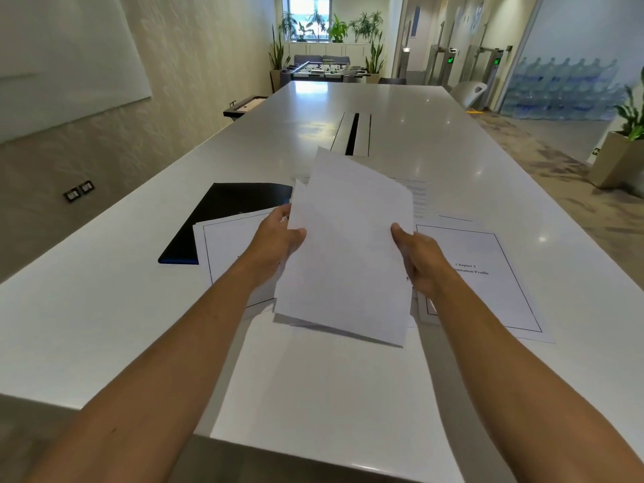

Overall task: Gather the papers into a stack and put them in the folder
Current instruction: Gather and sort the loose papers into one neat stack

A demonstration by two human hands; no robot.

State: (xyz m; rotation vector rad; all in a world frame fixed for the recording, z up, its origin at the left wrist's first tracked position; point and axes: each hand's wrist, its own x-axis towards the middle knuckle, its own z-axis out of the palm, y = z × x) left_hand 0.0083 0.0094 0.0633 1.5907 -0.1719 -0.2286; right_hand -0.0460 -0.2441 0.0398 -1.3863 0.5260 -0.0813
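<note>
Both hands, left (pixel 278 235) and right (pixel 420 259), grip stack (pixel 348 252); folder (pixel 223 210) half covered.

Worktop (pixel 453 141): smooth white surface, glossy, showing bright reflections of window and ceiling lights. Stack of papers (pixel 348 259): matt white paper, edges lying uneven. Sheet at right (pixel 501 294): matt paper carrying black printed border and text. Folder (pixel 223 210) at left: smooth black cover, slight sheen, blue showing along its near edge; material unclear.
</note>
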